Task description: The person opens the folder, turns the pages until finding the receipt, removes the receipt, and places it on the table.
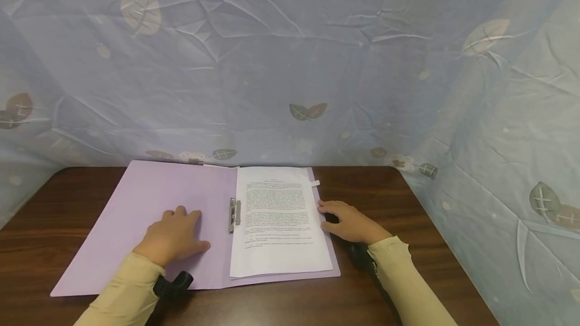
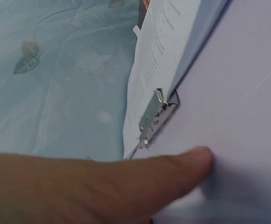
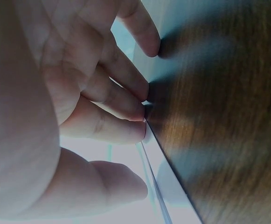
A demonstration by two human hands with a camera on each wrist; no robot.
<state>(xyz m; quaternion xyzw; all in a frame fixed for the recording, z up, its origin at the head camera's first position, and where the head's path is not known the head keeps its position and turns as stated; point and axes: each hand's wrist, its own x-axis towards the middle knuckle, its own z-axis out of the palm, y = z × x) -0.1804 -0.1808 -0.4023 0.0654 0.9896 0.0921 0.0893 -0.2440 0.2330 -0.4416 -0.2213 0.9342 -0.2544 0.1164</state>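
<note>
The fingers [image 1: 180, 212] of the left hand [image 1: 169, 238] are spread wide over the left cover of the lilac folder [image 1: 131, 210], holding nothing; how firmly they press is impossible to tell. The folder lies open on the table [image 1: 376, 185], and that hand does best lying flat, so the cover stays steady. At the fold sits a metal clip [image 1: 232, 215], one part lapping the left edge of the printed sheets [image 1: 278, 260]; the sheets should not be tugged against it. They lie on the folder's right cover, with a small white tab [image 1: 315, 183] jutting past the right edge. The right hand [image 1: 349, 223] is at that edge, thumb parted from the fingers, which are loosely extended with nothing pinched between. The step in hand seems to be working this edge: light fingertips should separate paper from cover before any lifting, since a hurried grip could crease the sheets or catch both.
</note>
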